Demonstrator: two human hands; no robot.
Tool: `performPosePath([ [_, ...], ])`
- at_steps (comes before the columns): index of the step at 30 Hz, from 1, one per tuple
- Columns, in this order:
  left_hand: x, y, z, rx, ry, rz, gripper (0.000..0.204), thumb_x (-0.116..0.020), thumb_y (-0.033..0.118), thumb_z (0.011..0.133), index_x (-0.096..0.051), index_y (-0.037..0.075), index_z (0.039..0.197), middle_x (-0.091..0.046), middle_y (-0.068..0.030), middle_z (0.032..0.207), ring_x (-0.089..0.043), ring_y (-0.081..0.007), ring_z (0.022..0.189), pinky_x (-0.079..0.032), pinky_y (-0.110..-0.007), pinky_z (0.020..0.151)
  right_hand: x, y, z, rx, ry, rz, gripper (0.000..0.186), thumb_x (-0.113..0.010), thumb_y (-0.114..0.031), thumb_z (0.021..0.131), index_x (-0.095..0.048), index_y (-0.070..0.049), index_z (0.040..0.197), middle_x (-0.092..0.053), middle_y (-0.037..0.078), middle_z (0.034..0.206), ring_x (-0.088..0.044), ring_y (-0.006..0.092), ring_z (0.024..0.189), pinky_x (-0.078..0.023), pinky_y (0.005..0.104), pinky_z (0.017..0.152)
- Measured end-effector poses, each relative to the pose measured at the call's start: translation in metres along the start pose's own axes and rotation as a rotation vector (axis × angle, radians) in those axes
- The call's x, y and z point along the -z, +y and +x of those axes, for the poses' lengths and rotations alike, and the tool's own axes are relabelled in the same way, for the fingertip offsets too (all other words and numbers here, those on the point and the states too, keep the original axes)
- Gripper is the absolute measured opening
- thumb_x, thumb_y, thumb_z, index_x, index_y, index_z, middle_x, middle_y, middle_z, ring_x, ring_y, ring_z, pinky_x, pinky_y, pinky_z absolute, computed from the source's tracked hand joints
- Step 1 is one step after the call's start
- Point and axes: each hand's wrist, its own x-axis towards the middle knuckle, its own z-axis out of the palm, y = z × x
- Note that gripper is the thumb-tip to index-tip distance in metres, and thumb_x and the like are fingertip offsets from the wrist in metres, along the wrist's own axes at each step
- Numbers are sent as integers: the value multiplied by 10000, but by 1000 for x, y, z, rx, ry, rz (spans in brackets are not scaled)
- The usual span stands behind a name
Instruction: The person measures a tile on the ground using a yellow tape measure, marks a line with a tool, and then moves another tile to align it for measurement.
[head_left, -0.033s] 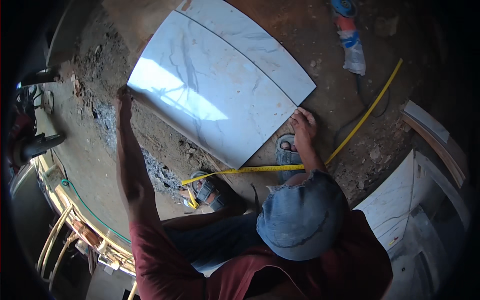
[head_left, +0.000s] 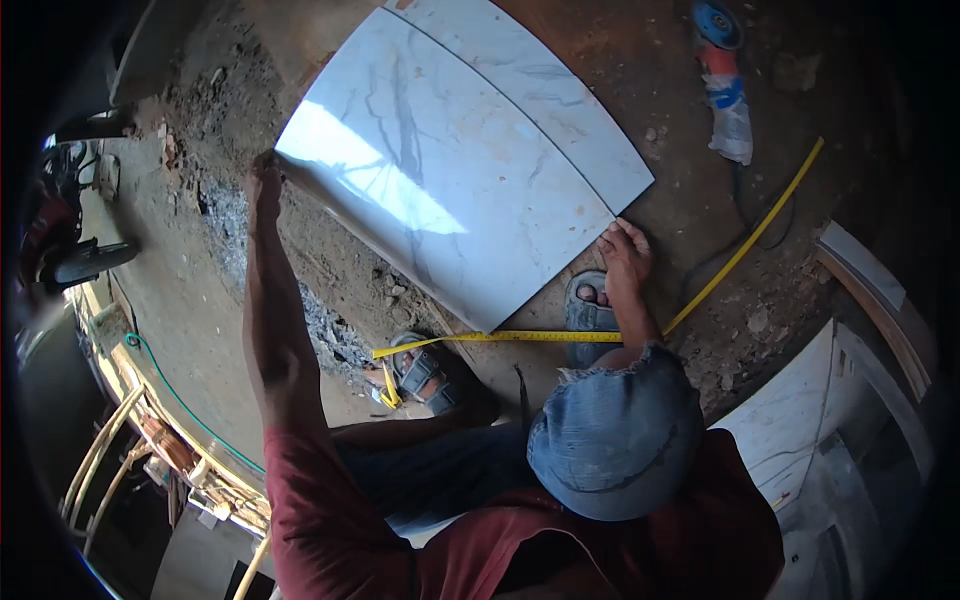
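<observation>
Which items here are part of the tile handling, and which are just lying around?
In use:
- left hand and right hand, gripping opposite corners of the marble tile
- yellow tape measure, stretched out below it

Lying about:
- angle grinder
- green hose
- tile offcuts

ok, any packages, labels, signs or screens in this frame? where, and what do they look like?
No packages, signs or screens show.
Tape measure: the only marked thing, a yellow strip with dark graduations, lying on the dirt floor below the white marble-look tile.
Left hand grips the tile's left corner; right hand holds its right corner.
</observation>
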Motion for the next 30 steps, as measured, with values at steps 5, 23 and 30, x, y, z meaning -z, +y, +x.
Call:
performPosePath([
  [5,44,-21,8,95,50,171,317,-449,139,796,-615,59,1054,-616,-74,768,-554,-150,663,-423,-291,592,-14,18,-2,47,-81,-18,269,-631,-35,803,-518,28,1039,-552,77,894,-560,142,769,-495,255,651],
  [23,38,-20,-3,1,39,283,323,-426,114,856,-590,42,1125,-609,-51,766,-564,-120,685,-448,-270,603,-12,-2,3,48,-181,-216,278,-577,-63,853,-495,11,1108,-555,82,953,-559,153,819,-498,284,728],
  [30,26,1,-14,39,97,542,295,-463,211,864,-606,102,1098,-650,-143,825,-631,-251,749,-472,-363,664,-14,2,-4,54,-97,-193,260,-553,-32,848,-498,43,1091,-548,88,952,-548,156,809,-495,294,706],
])
